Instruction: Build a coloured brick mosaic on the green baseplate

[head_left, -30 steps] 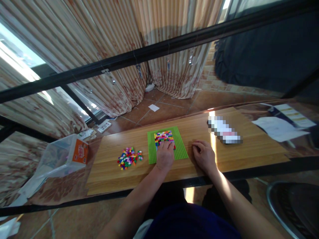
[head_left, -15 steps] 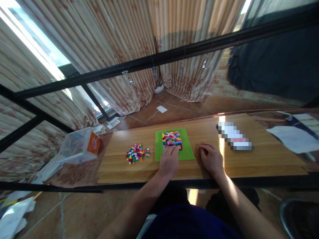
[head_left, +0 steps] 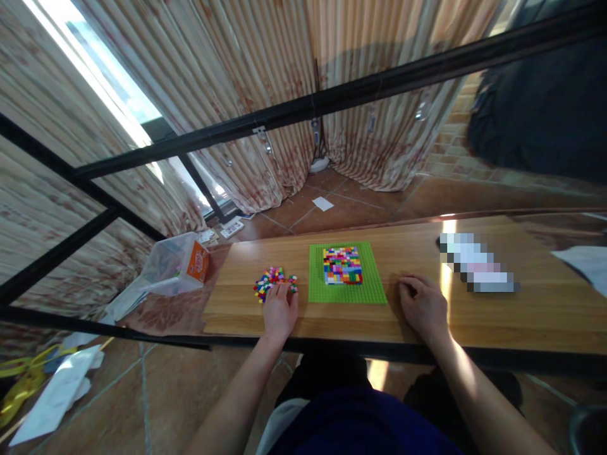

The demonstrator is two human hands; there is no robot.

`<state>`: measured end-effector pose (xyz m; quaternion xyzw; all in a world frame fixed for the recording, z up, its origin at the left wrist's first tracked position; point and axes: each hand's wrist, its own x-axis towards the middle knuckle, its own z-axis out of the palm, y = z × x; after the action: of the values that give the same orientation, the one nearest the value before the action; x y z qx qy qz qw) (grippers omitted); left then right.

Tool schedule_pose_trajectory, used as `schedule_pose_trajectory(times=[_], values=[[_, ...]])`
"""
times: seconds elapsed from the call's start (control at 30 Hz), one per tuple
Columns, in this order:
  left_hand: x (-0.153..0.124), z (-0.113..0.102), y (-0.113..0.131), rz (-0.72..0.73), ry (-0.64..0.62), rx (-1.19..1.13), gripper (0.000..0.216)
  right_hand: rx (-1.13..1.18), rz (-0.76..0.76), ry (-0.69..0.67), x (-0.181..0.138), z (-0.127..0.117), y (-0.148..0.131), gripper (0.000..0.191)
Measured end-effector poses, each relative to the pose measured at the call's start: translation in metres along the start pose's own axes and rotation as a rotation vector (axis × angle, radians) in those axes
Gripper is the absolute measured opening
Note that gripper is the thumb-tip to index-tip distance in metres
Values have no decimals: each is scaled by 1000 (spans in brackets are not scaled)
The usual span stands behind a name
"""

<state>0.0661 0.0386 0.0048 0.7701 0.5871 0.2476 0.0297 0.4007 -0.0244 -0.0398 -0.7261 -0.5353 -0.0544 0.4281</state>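
A green baseplate point(head_left: 346, 291) lies on the wooden table point(head_left: 474, 316), with a block of small multicoloured bricks point(head_left: 342, 265) fixed on its far half. A loose pile of small coloured bricks point(head_left: 270, 281) lies to its left. My left hand point(head_left: 279, 311) rests at the near edge of that pile, fingertips touching the bricks, fingers close together. My right hand point(head_left: 423, 306) rests on the table just right of the baseplate, fingers curled under, nothing visible in it.
A clear plastic box with an orange label point(head_left: 175, 266) lies tilted off the table's left end. A blurred-out object point(head_left: 477, 270) and white paper point(head_left: 581, 259) lie on the right. Black bars point(head_left: 332, 95) cross the view; curtains and tiled floor lie beyond.
My left hand has moved left from the brick block on the baseplate to the loose pile. The right hand stays beside the plate. The view has swung left.
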Motion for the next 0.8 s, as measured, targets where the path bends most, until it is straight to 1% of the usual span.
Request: schedule_pose_trajectory(times=[0.1, 0.2, 0.33, 0.47, 0.6, 0.8], values=[[6, 1, 4, -15, -45, 44, 27, -9, -11, 3, 1, -1, 0, 24], [13, 1, 7, -26, -97, 59, 25, -11, -21, 6, 1, -1, 0, 24], [17, -1, 4, -22, -143, -1, 18, -11, -13, 2, 1, -1, 0, 23], [15, -5, -1, -13, -181, -62, 23, -7, -3, -4, 1, -1, 0, 23], [12, -8, -4, -8, -160, -18, 27, 7, 2, -7, 1, -2, -1, 23], [12, -6, -1, -13, -102, -46, 23, 18, 24, -11, 2, -4, -4, 23]])
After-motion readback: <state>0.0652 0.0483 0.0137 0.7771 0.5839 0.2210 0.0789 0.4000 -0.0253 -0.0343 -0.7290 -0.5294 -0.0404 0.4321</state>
